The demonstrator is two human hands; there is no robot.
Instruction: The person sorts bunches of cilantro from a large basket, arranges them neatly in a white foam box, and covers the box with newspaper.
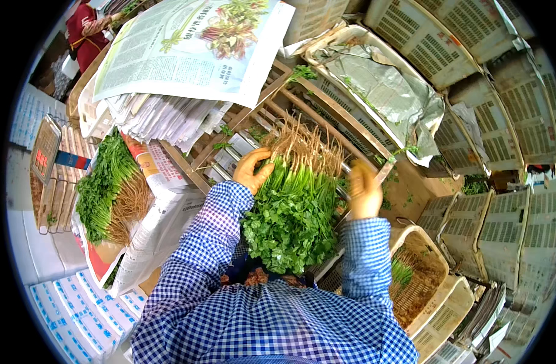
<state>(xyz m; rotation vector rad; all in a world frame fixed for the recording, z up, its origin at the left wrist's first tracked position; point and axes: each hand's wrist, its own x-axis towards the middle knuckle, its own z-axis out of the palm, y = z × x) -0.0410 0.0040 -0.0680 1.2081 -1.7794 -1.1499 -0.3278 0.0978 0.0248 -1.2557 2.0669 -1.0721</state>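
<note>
A large bunch of leafy green herbs [290, 224] with long brown roots [302, 145] lies over a wooden frame with metal bars, in front of me. My left hand [253, 170] is at the bunch's left side where stems meet roots, fingers curved round its edge. My right hand [364, 191] is just off the right side of the bunch, blurred, so I cannot tell how its fingers are set. Both forearms are in blue checked sleeves.
Newspaper sheets [168, 54] top a paper stack at upper left, beside more herbs [105, 182] and a scale [46, 145]. A lined crate [381, 85] stands beyond the wooden frame [344, 121]. Crates [511, 121] are stacked rightward; a basket [423, 285] sits lower right. A person [84, 42] works at upper left.
</note>
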